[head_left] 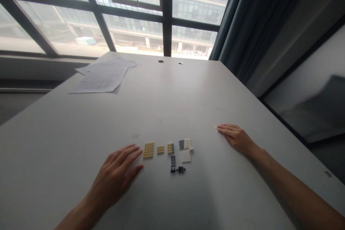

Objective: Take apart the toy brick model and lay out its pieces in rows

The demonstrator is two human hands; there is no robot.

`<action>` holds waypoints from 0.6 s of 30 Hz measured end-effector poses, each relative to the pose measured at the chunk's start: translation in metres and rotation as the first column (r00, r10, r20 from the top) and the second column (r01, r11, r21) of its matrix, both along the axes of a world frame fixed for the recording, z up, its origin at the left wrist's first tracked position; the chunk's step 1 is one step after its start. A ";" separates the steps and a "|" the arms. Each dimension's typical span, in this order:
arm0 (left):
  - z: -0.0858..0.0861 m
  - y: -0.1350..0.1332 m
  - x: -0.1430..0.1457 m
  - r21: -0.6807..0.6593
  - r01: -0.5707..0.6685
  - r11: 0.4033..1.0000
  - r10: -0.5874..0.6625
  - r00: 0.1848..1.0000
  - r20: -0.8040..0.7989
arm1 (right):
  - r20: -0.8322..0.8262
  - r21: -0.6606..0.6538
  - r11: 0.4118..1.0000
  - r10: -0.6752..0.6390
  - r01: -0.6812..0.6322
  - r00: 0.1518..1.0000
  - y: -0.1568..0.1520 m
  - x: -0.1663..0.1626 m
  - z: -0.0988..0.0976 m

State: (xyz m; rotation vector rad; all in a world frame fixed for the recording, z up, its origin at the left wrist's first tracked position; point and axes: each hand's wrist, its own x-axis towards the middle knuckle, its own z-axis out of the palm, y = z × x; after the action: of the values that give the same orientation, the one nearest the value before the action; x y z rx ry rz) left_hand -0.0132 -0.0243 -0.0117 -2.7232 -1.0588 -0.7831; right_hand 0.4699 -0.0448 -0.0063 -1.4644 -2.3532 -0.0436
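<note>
Several small building-brick plates lie in a row on the white table (172, 100). A larger tan plate (148, 150) is at the left, then a small tan plate (160, 150) and a tan-and-grey one (170, 148). To their right sits a grey and cream piece (185, 144) with a white tile (185, 156) below it. Small dark pieces (176, 168) lie nearest me. My left hand (118, 172) rests flat and open, fingertips almost touching the large tan plate. My right hand (235, 137) lies flat and open to the right, apart from the bricks.
Printed paper sheets (104, 75) lie at the table's far left. Two small round holes (161, 61) sit near the far edge by the window. A dark curtain (250, 25) hangs at the right. The table's right edge runs close to my right forearm.
</note>
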 end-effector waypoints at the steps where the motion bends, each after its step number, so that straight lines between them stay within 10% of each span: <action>1: 0.000 0.000 0.000 0.003 -0.002 1.000 0.002 1.000 0.003 | -0.008 0.002 1.000 0.002 -0.002 1.000 0.000 0.006 -0.001; 8: 0.001 -0.002 0.000 -0.012 -0.008 1.000 0.008 1.000 -0.007 | -0.102 0.093 0.995 -0.039 0.048 0.994 -0.001 -0.001 0.001; 12: 0.003 -0.004 0.001 -0.020 -0.008 1.000 0.008 1.000 -0.005 | -0.185 0.130 0.974 -0.161 0.186 0.969 -0.022 -0.060 0.016; 18: 0.002 -0.006 0.002 -0.014 0.007 1.000 -0.007 1.000 0.000 | -0.055 -0.076 0.995 -0.061 0.057 0.997 -0.046 -0.168 0.032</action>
State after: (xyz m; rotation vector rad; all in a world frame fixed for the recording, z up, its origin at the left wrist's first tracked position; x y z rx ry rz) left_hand -0.0112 -0.0303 -0.0101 -2.7399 -1.0594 -0.7802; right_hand 0.3016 -0.0912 0.0256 -1.5490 -2.2886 0.0711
